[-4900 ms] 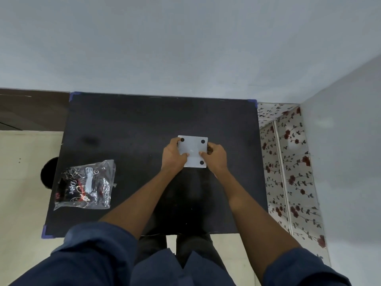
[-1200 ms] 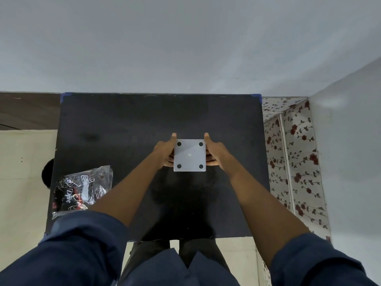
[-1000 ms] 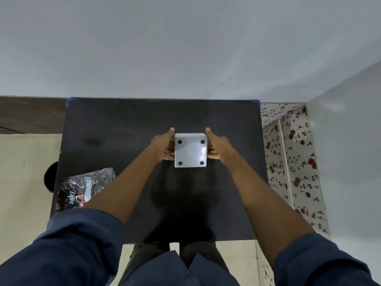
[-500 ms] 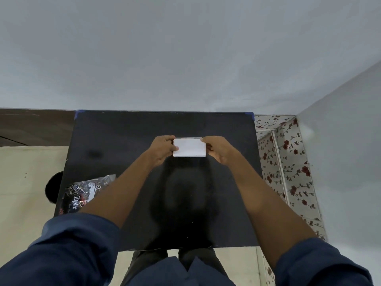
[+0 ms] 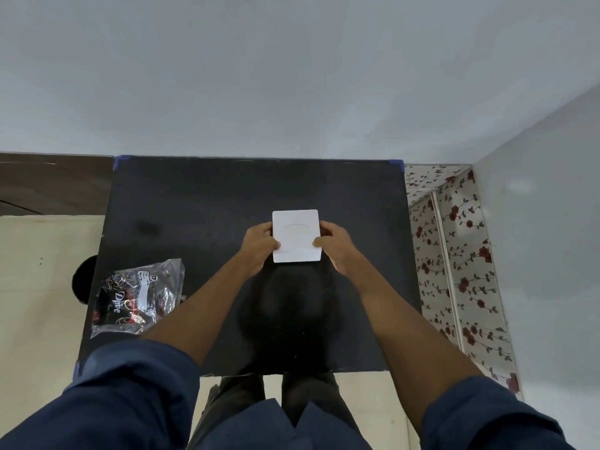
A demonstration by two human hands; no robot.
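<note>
Black table [image 5: 194,196], grey wall behind. Crinkly packet [image 5: 138,295] at its left edge, untouched. Left hand [image 5: 259,246] curls on the white box [image 5: 296,235], thumb on top. Box is mid-table, oval-marked face up; lifted or resting, I can't tell. Right hand [image 5: 336,248] clamps the other side. Floral panel [image 5: 461,254] far right. I'd judge the box placed but unopened.

Light soft, even, moderately bright, apparently from overhead. No hard shadows on grey wall [image 5: 292,76]; slight dimming toward frame corners. Matte black table [image 5: 194,196] carries one diffuse darker patch just below white box [image 5: 295,235]. Box nearly overexposed, surface relief faint. Small glints on plastic packet [image 5: 139,297]. Wide-angle distortion: table edges splay outward, sleeves [image 5: 130,401] stretched and soft at bottom. Overall mild softness, fine detail smeared.
</note>
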